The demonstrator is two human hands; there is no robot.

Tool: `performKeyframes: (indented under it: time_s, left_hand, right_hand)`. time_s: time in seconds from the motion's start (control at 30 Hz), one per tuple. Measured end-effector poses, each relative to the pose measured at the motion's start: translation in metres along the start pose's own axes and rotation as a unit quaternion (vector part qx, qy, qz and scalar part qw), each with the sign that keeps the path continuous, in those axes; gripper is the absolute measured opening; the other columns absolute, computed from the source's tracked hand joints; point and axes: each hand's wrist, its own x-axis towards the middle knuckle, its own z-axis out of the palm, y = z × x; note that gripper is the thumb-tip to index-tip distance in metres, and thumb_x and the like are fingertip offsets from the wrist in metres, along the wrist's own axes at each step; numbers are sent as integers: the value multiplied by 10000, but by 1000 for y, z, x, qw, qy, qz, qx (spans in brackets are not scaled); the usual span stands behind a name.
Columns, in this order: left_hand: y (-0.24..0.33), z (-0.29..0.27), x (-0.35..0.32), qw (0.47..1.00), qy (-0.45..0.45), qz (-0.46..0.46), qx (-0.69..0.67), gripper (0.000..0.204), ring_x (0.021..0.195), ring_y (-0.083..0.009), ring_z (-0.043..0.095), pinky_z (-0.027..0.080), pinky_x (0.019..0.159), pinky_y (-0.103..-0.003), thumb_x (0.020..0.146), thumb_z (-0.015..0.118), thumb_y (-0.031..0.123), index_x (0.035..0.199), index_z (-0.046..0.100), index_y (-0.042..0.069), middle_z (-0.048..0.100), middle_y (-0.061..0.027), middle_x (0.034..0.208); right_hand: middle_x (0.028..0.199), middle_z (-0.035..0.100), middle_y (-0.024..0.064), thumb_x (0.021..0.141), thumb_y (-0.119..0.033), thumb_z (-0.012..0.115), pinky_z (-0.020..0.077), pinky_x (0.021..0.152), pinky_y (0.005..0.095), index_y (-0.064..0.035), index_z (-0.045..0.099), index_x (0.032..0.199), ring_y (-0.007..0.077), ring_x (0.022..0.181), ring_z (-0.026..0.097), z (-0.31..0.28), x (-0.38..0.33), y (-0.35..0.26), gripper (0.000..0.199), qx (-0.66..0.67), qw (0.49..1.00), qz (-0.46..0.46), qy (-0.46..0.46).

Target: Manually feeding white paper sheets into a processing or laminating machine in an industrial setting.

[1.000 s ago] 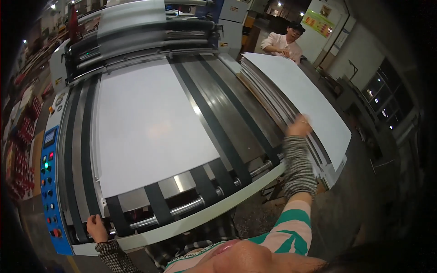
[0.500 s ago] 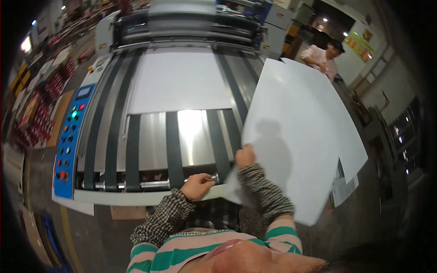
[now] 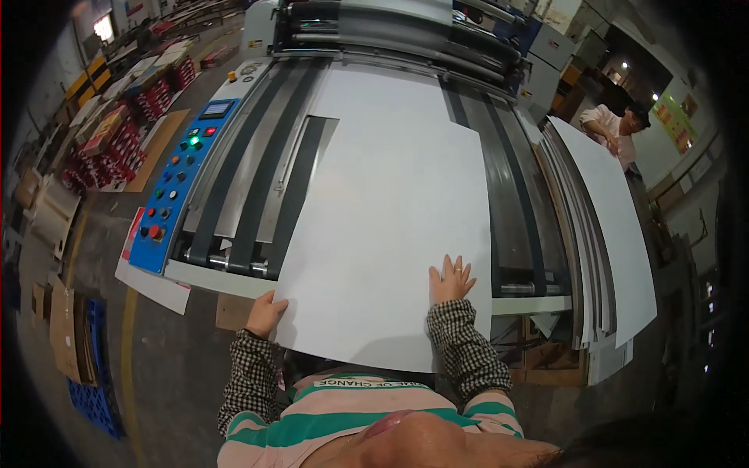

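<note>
A large white sheet [image 3: 382, 234] lies over the feed table's dark belts and reaches toward me past the table's front edge. My left hand [image 3: 265, 313] is closed on its near left edge; the fingers under the sheet are hidden. Flat on the sheet's right part rests my right hand [image 3: 450, 279], fingers spread. Farther in, another white sheet [image 3: 378, 84] lies on the belts near the rollers, its near end overlapped by the closer sheet.
Machine rollers [image 3: 398, 35] span the far end. A blue control panel [image 3: 183, 183] with buttons runs along the left side. To the right stands a stack of large sheets [image 3: 605, 226], with a co-worker [image 3: 612, 129] beyond. Red-and-white stacks [image 3: 117, 148] sit on the far left floor.
The large sheet has swung from the right side onto the belts before me. My left hand has gone from the table's front bar to the sheet's edge; my right hand has opened flat.
</note>
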Motion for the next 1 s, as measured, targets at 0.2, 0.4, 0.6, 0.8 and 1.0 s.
performKeyframes:
  time_s: [0.2, 0.4, 0.6, 0.8, 1.0]
  left_hand:
    - [-17, -26, -31, 994, -41, -38, -90, 307, 830, -149, 534, 425, 732, -260, 758, 521, 58, 1040, 501, -64, 564, -80, 946]
    - [-2, -37, 7, 997, -33, -37, -66, 288, 794, -180, 560, 448, 721, -278, 749, 536, 49, 1009, 512, -72, 579, -122, 913]
    - [31, -43, 62, 1000, 13, -19, -1, 187, 713, -162, 557, 448, 640, -274, 727, 545, 47, 878, 556, -62, 587, -101, 797]
    - [74, 11, 92, 880, 273, 189, 338, 313, 822, -344, 536, 435, 731, -365, 710, 568, 94, 1009, 518, 13, 564, -167, 920]
    - [61, 123, 141, 725, 65, 317, 608, 619, 1219, -359, 185, 110, 974, -529, 763, 467, 459, 1243, 344, 88, 269, -160, 1309]
  right_hand:
    - [1358, 179, 158, 810, -392, 440, 31, 994, 520, -114, 323, 1273, 343, 1257, 93, -2, -12, -3, 552, -23, 992, -58, -109]
    - [1366, 148, 159, 812, -399, 433, 30, 1006, 489, -124, 297, 1286, 352, 1259, 69, 4, 28, -26, 565, -18, 984, -101, -142]
    - [1373, 122, 153, 813, -425, 416, 24, 1010, 478, -122, 264, 1299, 352, 1261, 49, 17, 91, -49, 593, -36, 981, -108, -156]
    - [1351, 193, 158, 797, -432, 444, 60, 1011, 465, -82, 335, 1255, 345, 1249, 117, 24, 158, -65, 587, -6, 980, -148, -132]
    - [1100, 512, 170, 755, -202, 577, 383, 865, 405, -28, 604, 936, 315, 1053, 449, 24, 190, -8, 253, 203, 935, -276, 88]
